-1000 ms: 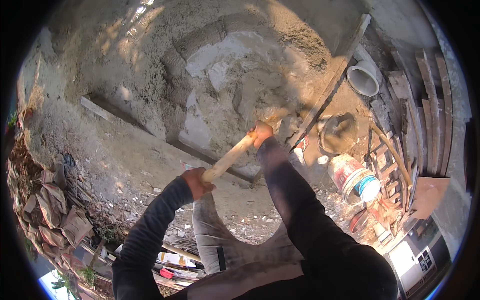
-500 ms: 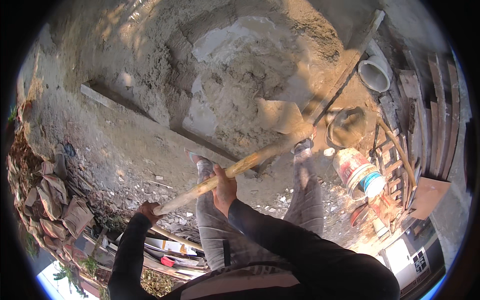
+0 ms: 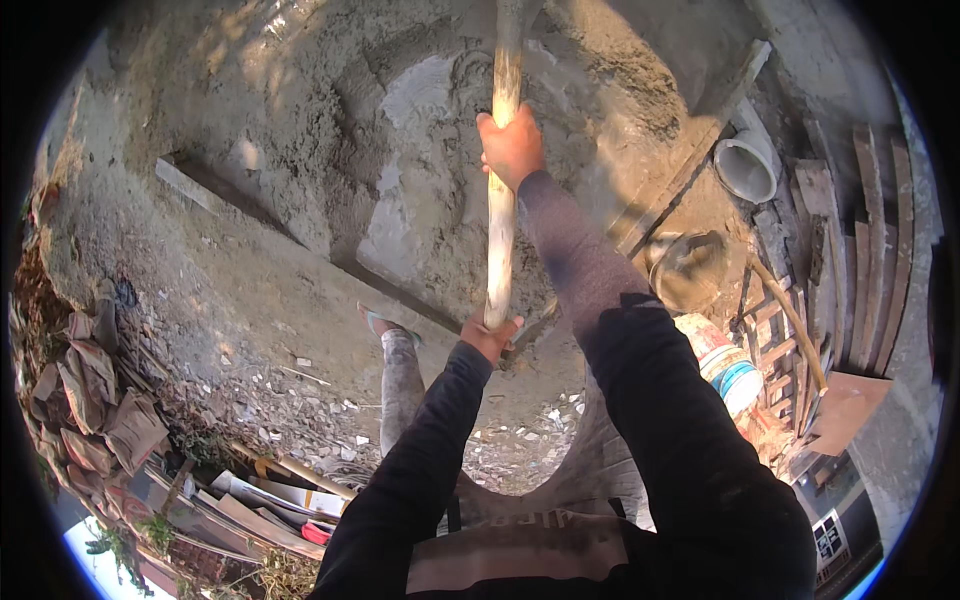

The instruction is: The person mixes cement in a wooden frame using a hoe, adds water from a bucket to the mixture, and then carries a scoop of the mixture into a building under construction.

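Observation:
Both my hands are closed round the thick wooden handle of a hoe [image 3: 501, 235]. The handle runs almost straight away from me; its far end and the blade are out of view. My left hand [image 3: 489, 336] grips the near end of the handle. My right hand [image 3: 513, 146] holds it farther up, with that arm stretched out. Beneath the handle lies a bed of wet grey mortar [image 3: 415, 215], with pale liquid patches and lumpy ridges round it. Wooden boards edge the mortar on its near side and at the right.
A board [image 3: 240, 218] lies at the mortar's left. To the right are an empty-looking white bucket [image 3: 745, 165], a round muddy container [image 3: 690, 270], a red, white and blue bucket [image 3: 722, 365] and stacked planks [image 3: 870, 250]. Crumpled sacks [image 3: 133, 430] and rubble lie at the left.
The hoe has swung from lying slantwise, blade at the right, to pointing straight away from me. Both hands have moved forward, the left also rightward. The blade has gone out of view.

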Action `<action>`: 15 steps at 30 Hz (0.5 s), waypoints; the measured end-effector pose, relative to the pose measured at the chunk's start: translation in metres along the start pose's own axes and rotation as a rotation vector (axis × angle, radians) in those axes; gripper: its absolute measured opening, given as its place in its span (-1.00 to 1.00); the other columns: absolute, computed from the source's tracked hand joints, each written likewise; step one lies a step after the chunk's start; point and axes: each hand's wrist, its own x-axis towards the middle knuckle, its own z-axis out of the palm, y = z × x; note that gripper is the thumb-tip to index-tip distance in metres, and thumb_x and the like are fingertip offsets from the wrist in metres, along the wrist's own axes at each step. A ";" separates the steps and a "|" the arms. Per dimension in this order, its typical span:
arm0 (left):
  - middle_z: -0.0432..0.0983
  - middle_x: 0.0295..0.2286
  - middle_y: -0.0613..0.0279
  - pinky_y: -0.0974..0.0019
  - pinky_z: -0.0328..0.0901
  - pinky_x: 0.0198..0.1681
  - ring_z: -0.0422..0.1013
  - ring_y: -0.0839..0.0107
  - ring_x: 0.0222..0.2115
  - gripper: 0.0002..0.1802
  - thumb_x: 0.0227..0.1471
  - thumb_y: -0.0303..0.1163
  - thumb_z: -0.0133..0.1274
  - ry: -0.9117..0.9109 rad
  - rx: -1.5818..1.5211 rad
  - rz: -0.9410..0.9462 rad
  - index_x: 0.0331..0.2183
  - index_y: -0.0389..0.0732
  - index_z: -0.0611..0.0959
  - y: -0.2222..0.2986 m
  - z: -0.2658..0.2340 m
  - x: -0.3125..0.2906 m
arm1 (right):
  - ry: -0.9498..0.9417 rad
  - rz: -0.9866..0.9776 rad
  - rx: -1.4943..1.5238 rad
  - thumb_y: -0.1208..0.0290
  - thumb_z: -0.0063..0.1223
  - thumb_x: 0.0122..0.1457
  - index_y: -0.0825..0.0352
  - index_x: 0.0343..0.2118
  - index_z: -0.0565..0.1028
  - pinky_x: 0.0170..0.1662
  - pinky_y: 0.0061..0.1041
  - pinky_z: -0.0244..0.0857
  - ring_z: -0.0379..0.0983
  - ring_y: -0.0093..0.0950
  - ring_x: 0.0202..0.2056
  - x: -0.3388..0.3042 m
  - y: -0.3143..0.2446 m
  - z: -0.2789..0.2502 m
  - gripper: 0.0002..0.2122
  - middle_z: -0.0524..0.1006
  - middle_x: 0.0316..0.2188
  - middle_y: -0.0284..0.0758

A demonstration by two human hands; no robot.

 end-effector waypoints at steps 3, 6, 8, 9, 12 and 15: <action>0.32 -0.73 0.34 0.39 0.16 -0.75 0.23 0.54 -0.81 -0.74 -0.04 -0.33 0.22 -0.020 0.034 -0.189 -0.41 -0.22 0.47 0.033 0.051 0.009 | -0.028 0.001 -0.124 0.37 0.00 0.14 0.49 -0.13 0.27 -0.40 -0.34 0.44 0.56 -0.31 -0.52 0.045 0.016 -0.021 -0.67 0.55 -0.41 -0.07; 0.30 -0.75 0.34 0.38 0.13 -0.78 0.20 0.51 -0.85 -0.72 -0.03 -0.30 0.20 -0.032 -0.036 -0.376 -0.44 -0.23 0.45 -0.028 0.092 -0.070 | -0.112 0.331 -0.321 0.38 -0.02 0.14 0.49 -0.11 0.27 -0.37 -0.34 0.46 0.56 -0.33 -0.54 0.018 0.149 -0.047 -0.66 0.55 -0.40 -0.07; 0.34 -0.75 0.33 0.36 0.17 -0.71 0.27 0.52 -0.78 -0.71 -0.04 -0.27 0.22 0.016 0.198 -0.446 -0.44 -0.24 0.49 -0.067 0.062 -0.130 | -0.086 0.490 -0.091 0.39 -0.01 0.14 0.42 -0.14 0.22 -0.65 -0.39 0.34 0.42 -0.44 -0.68 -0.056 0.205 -0.039 -0.69 0.41 -0.65 -0.31; 0.34 -0.73 0.33 0.36 0.20 -0.69 0.26 0.54 -0.77 -0.70 -0.04 -0.25 0.22 -0.022 0.171 -0.570 -0.41 -0.25 0.49 -0.066 0.058 -0.158 | -0.150 0.500 0.099 0.41 0.03 0.14 0.38 -0.14 0.20 -0.70 -0.43 0.28 0.37 -0.47 -0.70 -0.085 0.230 -0.056 -0.68 0.37 -0.66 -0.34; 0.53 -0.53 0.14 0.26 0.37 -0.44 0.48 0.31 -0.53 -0.59 -0.06 -0.17 0.22 -0.062 0.431 -0.464 -0.25 -0.24 0.53 -0.101 0.014 -0.224 | -0.053 0.512 0.185 0.38 0.09 0.17 0.29 -0.18 0.21 -0.73 -0.48 0.23 0.30 -0.54 -0.75 -0.184 0.192 -0.043 -0.71 0.33 -0.65 -0.37; 0.58 -0.24 -0.02 0.16 0.36 -0.10 0.49 0.10 -0.12 -0.43 -0.09 -0.05 0.22 -0.182 0.628 -0.441 -0.10 -0.20 0.54 -0.119 0.022 -0.211 | 0.073 0.375 0.356 0.38 0.04 0.18 0.33 -0.20 0.21 -0.70 -0.48 0.25 0.29 -0.55 -0.75 -0.190 0.177 -0.099 -0.73 0.32 -0.65 -0.39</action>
